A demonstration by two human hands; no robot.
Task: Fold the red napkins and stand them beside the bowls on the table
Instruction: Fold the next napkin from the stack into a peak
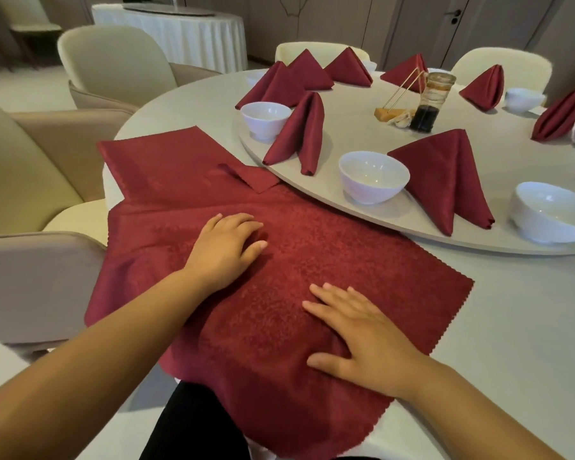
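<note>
The red napkin point(329, 247) lies flat, just before the nearest bowl point(374, 175). My left grip point(226, 247) and right grip point(362, 333) press it open-palmed, clasping nothing. I'd smooth creases first, then fold squarely.

Single view, worn on the head. Wide-angle. Looks forward and steeply down from just above the near edge of the table point(518, 327), close over the flat napkin point(279, 260) spread there. Takes in both forearms point(97, 360) reaching up from the lower corners, with left hand point(226, 247) and right hand point(362, 333) resting on it near the centre of frame. Faces across the turntable point(362, 127), with bowls point(374, 175) and folded napkins point(299, 134) near, toward chairs point(502, 64) at the far side and the wall point(346, 21) behind. Catches more chairs at left, a second table point(180, 34) at top left, a door point(439, 24) at top right, and dark clothing point(193, 426) at the bottom edge.
</note>
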